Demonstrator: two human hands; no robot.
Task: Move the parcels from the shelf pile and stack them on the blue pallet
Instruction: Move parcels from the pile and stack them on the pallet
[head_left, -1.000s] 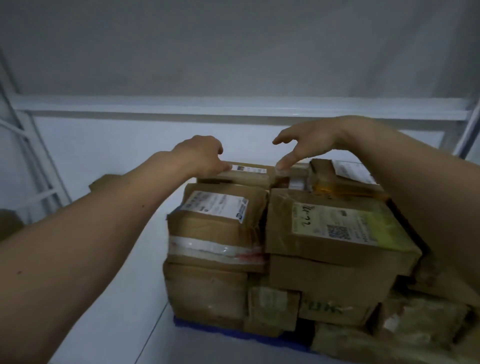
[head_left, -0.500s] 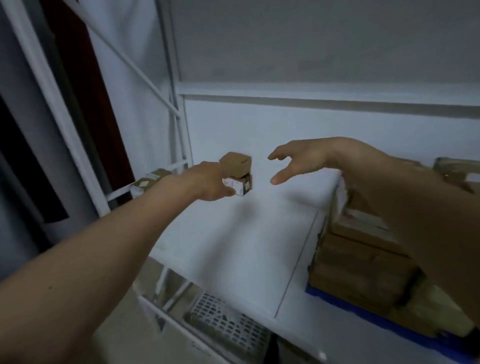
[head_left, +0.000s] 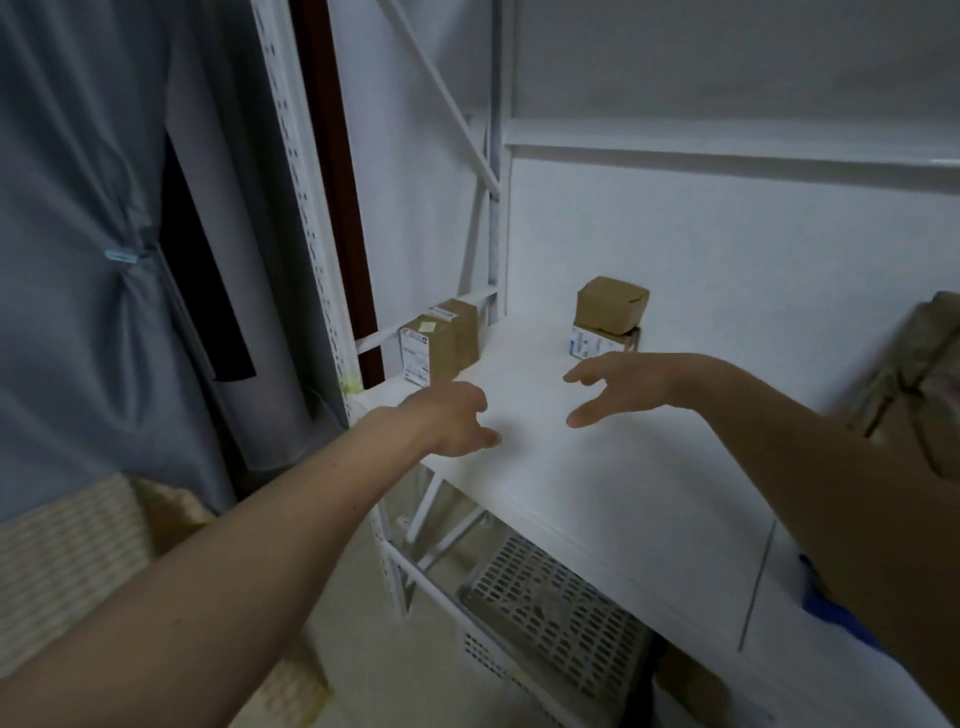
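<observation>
Both hands empty over the white shelf, few parcels left to fetch.

My left hand (head_left: 452, 421) hangs loosely curled, my right hand (head_left: 623, 387) has fingers spread; neither holds anything. Two small brown cardboard parcels (head_left: 610, 319) sit stacked at the back, two upright labelled brown boxes (head_left: 439, 340) at the left edge. Blue pallet (head_left: 831, 605) and its brown stacked pile (head_left: 924, 379) lie right; mostly done, I judge.

two parcels (head_left: 439, 340) left on shelf (head_left: 597, 467); stacked boxes (head_left: 610, 317) behind

Matt brown cardboard parcels (head_left: 612, 303), smooth white shelf board (head_left: 597, 467), perforated metal upright (head_left: 301, 182)
</observation>
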